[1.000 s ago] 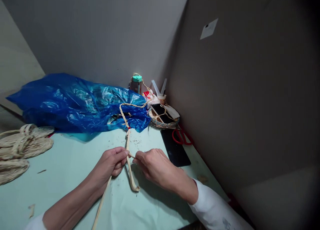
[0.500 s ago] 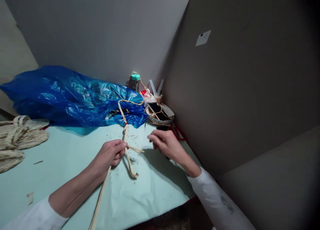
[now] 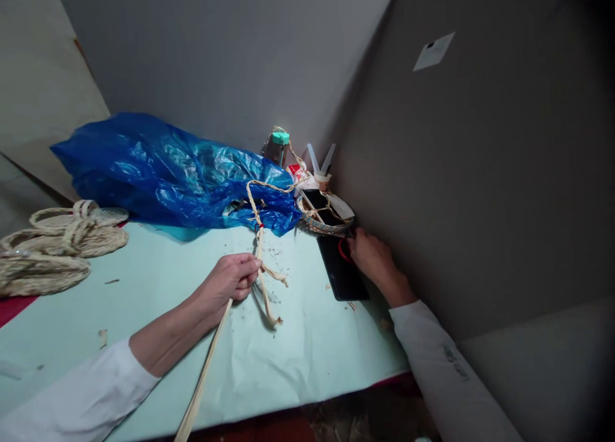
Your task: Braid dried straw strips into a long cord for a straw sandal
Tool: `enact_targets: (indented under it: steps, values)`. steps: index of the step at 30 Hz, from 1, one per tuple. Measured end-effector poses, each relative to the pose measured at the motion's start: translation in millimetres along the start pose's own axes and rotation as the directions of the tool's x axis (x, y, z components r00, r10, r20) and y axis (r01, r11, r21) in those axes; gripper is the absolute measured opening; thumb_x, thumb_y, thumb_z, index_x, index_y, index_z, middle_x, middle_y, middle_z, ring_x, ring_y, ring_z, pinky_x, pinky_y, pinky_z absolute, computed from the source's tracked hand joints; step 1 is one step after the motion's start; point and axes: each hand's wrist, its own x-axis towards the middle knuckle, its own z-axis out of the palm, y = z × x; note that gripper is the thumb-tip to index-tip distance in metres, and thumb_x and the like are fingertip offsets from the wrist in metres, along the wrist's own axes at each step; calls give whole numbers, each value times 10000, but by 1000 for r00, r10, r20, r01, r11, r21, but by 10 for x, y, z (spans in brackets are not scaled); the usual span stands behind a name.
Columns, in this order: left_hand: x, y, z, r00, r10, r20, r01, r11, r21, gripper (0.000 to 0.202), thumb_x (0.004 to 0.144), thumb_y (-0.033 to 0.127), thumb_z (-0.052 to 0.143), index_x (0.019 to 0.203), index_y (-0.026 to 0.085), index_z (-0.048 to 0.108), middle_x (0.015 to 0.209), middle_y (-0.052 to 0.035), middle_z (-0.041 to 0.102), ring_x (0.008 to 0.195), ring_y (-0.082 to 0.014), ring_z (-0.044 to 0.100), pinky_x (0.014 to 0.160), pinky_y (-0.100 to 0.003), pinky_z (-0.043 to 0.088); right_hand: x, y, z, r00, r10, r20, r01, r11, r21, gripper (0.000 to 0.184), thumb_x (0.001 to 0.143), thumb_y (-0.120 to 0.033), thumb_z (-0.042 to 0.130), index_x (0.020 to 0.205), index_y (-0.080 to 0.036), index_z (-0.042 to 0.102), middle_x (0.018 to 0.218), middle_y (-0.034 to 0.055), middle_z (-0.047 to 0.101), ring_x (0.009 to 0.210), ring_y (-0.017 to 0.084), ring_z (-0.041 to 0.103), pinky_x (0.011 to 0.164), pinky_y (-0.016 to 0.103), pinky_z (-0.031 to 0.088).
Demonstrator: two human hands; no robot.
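My left hand (image 3: 235, 278) pinches pale plant-fibre strands (image 3: 266, 298) between thumb and fingertips. Above the pinch they run into a thin braided cord (image 3: 252, 200) with a red tie, which leads over to a small basket. Loose ends hang right of my fingers, and a long strand trails below the hand to the front edge. At the right wall, my right hand (image 3: 377, 259) has its fingers closed at the red handle of what look like scissors (image 3: 344, 250); the blades are hidden. Beside this hand a flat black phone or tablet (image 3: 340, 272) lies on the table.
A blue plastic bag (image 3: 158, 173) lies along the back wall. The basket (image 3: 317, 226) at the back right holds a phone (image 3: 321, 206). Behind it stand a jar with a teal lid (image 3: 280, 138) and a cup (image 3: 321, 180). Woven fibre slippers (image 3: 96, 237) lie at left.
My right hand has moved right and away from the strands to the red handle by the wall. The left hand keeps its pinch. The whole view has shifted.
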Motion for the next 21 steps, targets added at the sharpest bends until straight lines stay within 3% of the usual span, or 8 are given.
enact_targets:
  steps: [4,8,11,15,17,19,21]
  values:
    - [7,-6,-15,1000,17,24,-17,1000,-21,202,724,206,674,625,107,528,503,63,397,374,20,186,340,-111,107,-6,-26,-53,1000,22,5,-22,999,26,319,934,-314,450,1135,-74,506,1014,194,654,930,271,657,671,295,403]
    - [18,-10,-47,997,10,70,-7,999,-39,192,728,205,675,641,107,534,532,57,402,383,17,186,341,-118,113,-142,49,-135,1000,28,0,-28,998,57,281,901,-321,482,1033,-85,560,952,186,667,864,260,663,615,285,365]
    - [18,-12,-56,997,11,74,-7,999,-54,213,723,205,676,618,115,515,534,54,402,382,14,189,341,-123,111,-397,169,-197,999,16,-37,-11,991,131,256,880,-339,488,977,-119,576,849,150,673,778,255,655,577,285,347]
    - [-10,16,-31,997,14,82,-5,994,-106,237,726,198,677,607,126,486,535,57,392,387,12,181,339,-118,108,-855,270,-267,991,37,-128,-2,965,261,312,864,-347,494,1088,-135,540,803,114,658,675,242,616,581,302,379]
    - [-33,44,-7,997,-5,81,16,990,-137,213,726,174,667,625,128,485,538,63,377,393,8,175,340,-117,111,-1072,235,-295,980,-9,-199,95,897,432,379,859,-337,500,1189,-151,492,924,128,655,755,241,622,649,312,434]
    - [-54,75,15,996,-38,86,53,982,-183,194,723,145,650,630,129,481,541,66,363,396,5,171,341,-117,122,-1247,136,-312,952,-157,-264,286,767,574,406,867,-326,501,1245,-186,456,1062,129,616,868,229,609,751,316,462]
    - [-64,98,30,993,-65,98,87,968,-235,190,713,119,634,620,132,469,542,65,360,395,4,173,339,-118,136,-1363,-2,-314,920,-297,-254,391,708,588,424,869,-345,529,1259,-199,447,1046,115,581,872,217,576,767,318,462]
